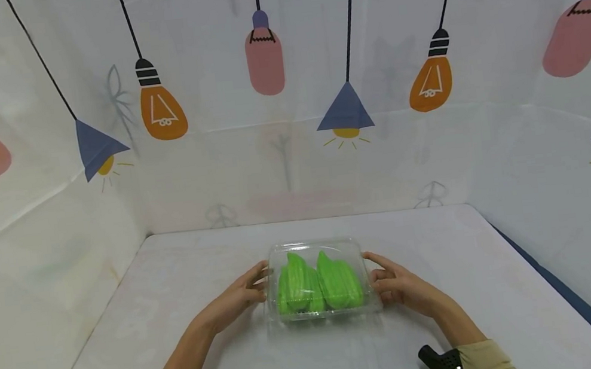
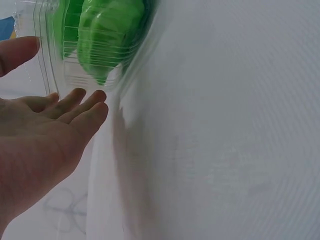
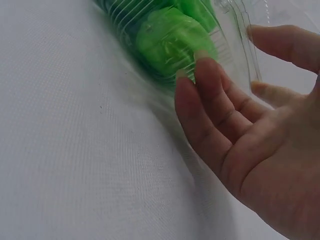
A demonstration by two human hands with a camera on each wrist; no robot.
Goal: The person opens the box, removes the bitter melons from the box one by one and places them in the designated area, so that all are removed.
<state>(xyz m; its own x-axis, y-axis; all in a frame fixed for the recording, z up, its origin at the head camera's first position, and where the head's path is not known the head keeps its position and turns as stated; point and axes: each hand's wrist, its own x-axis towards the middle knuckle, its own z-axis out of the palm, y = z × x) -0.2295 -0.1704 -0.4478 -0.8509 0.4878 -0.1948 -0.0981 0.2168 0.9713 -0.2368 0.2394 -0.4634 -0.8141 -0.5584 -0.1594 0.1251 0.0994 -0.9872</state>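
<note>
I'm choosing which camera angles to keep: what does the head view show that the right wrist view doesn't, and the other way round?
Only the head view shows the left hand, the sleeves and the printed orange bulbs.

Only the right wrist view shows the palm of the right hand and the fine ridges on the container's side.

Both share the right hand, the clear container and the green items inside.

No text, label, brand, number or sign can be read on any surface in the three views.
</note>
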